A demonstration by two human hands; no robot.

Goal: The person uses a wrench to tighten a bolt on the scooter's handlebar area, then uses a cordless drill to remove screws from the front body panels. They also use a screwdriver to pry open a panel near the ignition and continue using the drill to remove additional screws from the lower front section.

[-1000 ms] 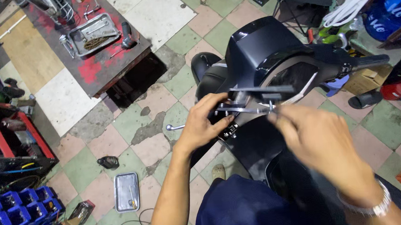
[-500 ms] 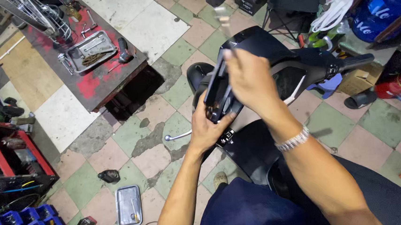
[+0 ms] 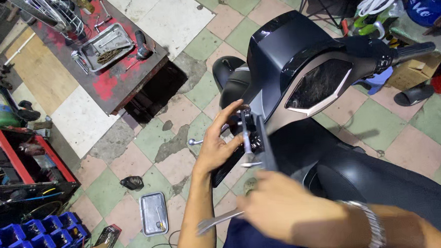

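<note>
A dark grey scooter stands in front of me, its dashboard screen facing up. My left hand grips the left end of the handlebar, fingers wrapped beside an upright metal stem. The silver brake lever pokes out to the left of that hand. My right hand is blurred and low, close to my body, shut on a silver wrench that sticks out to the left. A metal watch band is on that wrist.
A red lift table with a metal tray of tools stands at the back left, with a dark floor pit beside it. A small tray lies on the tiles. Blue bins and a red cart line the left.
My right hand has come down from the top of the handlebar cover toward my body, with the wrench in it. My left hand has stayed on the handlebar.
</note>
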